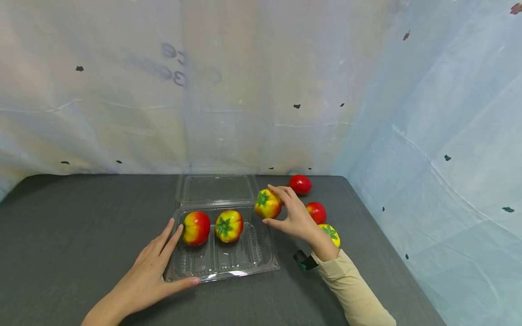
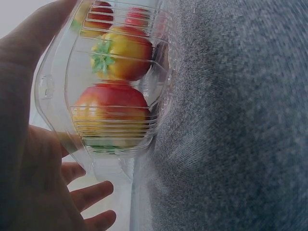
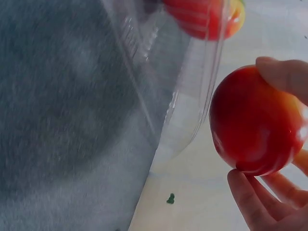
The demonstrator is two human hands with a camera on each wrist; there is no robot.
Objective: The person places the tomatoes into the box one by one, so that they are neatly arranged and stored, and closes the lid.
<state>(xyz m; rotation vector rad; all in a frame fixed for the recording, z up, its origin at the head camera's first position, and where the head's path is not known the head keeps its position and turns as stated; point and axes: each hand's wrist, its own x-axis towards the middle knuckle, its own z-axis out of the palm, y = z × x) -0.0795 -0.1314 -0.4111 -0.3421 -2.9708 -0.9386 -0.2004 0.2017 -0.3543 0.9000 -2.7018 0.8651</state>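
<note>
My right hand (image 1: 295, 217) holds a red-and-yellow fruit with a green leafy top (image 1: 268, 203) between thumb and fingers, over the right back corner of a clear plastic clamshell box (image 1: 244, 272). The right wrist view shows that fruit's smooth red side (image 3: 257, 120) beside the box wall. Inside the box, two similar fruits sit side by side: one at the left (image 1: 196, 228), one in the middle (image 1: 229, 226). My left hand (image 1: 148, 269) rests against the box's left side with spread, straight fingers, its thumb along the front rim.
The hinged clear lid (image 1: 218, 188) lies folded back behind the box. Right of it are a red fruit (image 1: 300, 184), another red one (image 1: 316, 212) and a yellow one (image 1: 331, 234), partly behind my right wrist. Plastic sheeting (image 1: 244, 90) hangs behind the dark grey table (image 1: 81, 226).
</note>
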